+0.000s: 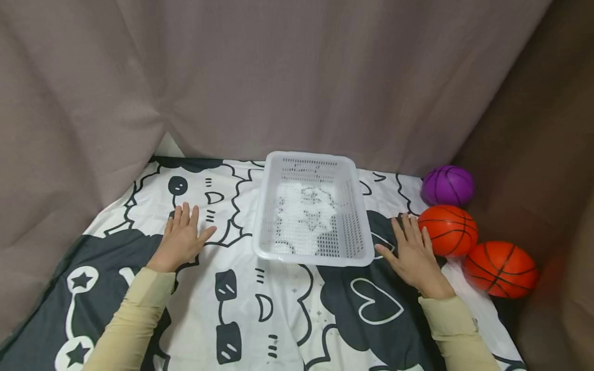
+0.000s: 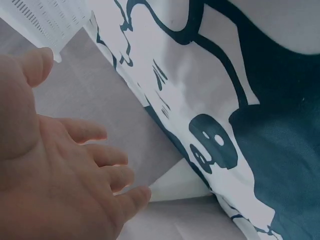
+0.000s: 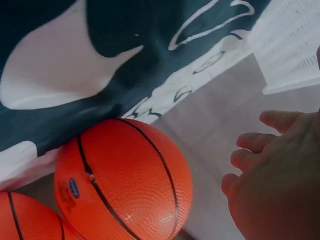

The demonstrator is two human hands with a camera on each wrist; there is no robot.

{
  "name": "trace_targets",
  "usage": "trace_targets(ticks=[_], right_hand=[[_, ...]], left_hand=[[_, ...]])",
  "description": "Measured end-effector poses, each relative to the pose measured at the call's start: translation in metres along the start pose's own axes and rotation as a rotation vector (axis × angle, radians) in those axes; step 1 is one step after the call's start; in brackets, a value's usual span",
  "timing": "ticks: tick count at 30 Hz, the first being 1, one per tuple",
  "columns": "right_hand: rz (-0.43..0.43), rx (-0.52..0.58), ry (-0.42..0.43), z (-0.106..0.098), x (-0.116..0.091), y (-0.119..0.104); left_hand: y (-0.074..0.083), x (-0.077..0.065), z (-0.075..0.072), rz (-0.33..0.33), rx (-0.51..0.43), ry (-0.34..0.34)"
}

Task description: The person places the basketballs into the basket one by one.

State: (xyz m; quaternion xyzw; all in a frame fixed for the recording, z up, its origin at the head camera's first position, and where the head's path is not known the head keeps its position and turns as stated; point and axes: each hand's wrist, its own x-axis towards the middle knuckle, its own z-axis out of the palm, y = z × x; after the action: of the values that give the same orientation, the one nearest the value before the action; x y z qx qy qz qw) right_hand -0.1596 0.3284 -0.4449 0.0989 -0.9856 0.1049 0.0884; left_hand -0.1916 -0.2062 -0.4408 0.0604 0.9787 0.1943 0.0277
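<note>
A white perforated plastic basket (image 1: 312,257) stands on the patterned cloth between the two hands, with nothing seen inside it. To its left is my left hand (image 1: 182,239), palm down with fingers extended, holding nothing. My right hand (image 1: 414,255) is at the basket's right, fingers spread and likewise holding nothing. Just beside the right fingertips lies an orange toy basketball (image 1: 448,230); in the right wrist view a gap shows between that ball (image 3: 125,180) and the fingers. A second orange basketball (image 1: 501,269) lies nearer the front, and a purple one (image 1: 447,186) lies farther back.
A black-and-white printed cloth (image 1: 283,330) covers the surface. Behind it hangs a grey-brown curtain (image 1: 297,77), and a darker brown curtain (image 1: 547,154) hangs at the right, close to the balls. The basket's side (image 2: 52,30) also shows in the left wrist view.
</note>
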Motion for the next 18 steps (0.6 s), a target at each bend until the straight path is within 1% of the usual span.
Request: trace_targets(ticks=[3,5,8,11,13,15,18], right_hand=[[0.017,0.012,0.015,0.000,-0.005,-0.001],[0.035,0.023,0.044,-0.007,-0.001,0.002],[0.094,0.050,0.079,-0.020,0.001,0.007],[0.171,0.075,0.124,-0.031,0.000,0.016],[0.225,0.082,0.157,-0.035,-0.001,0.023],[0.279,0.081,0.179,-0.037,-0.002,0.030],[0.341,0.077,0.200,-0.035,-0.004,0.040]], left_hand=[[0.002,-0.002,0.000,0.009,-0.015,0.006],[0.011,0.000,-0.001,0.027,-0.054,0.033],[0.033,0.002,0.002,0.072,-0.161,0.061],[0.064,-0.001,0.010,0.134,-0.284,0.080],[0.084,-0.004,0.018,0.164,-0.339,0.076],[0.099,-0.007,0.027,0.190,-0.365,0.077],[0.112,-0.011,0.041,0.201,-0.358,0.081]])
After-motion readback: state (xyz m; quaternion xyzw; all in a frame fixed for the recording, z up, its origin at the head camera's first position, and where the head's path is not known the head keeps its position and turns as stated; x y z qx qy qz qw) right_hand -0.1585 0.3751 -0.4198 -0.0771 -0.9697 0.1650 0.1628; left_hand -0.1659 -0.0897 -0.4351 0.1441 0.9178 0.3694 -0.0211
